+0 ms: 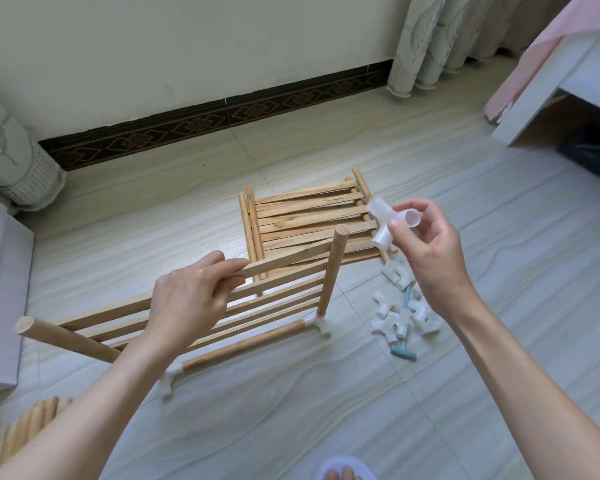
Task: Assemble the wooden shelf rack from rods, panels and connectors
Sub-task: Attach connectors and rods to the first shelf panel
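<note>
A slatted wooden panel [278, 285] stands partly built on the tiled floor, with white connectors at its near corners [317, 323]. An upright rod [331, 268] rises from the right corner and another rod [66, 337] leans out to the left. My left hand [191, 299] grips the panel's top slat. My right hand [426, 244] pinches a clear white T-shaped connector [388, 223] in the air, just right of the upright rod's top. A second slatted panel [305, 216] lies flat on the floor behind.
A heap of white and teal connectors [404, 317] lies on the floor at the right. Several spare rods [18, 431] show at the bottom left. A white box [0, 299] stands left, a cardboard box [568, 109] top right, curtains behind, and my foot [343, 472] below.
</note>
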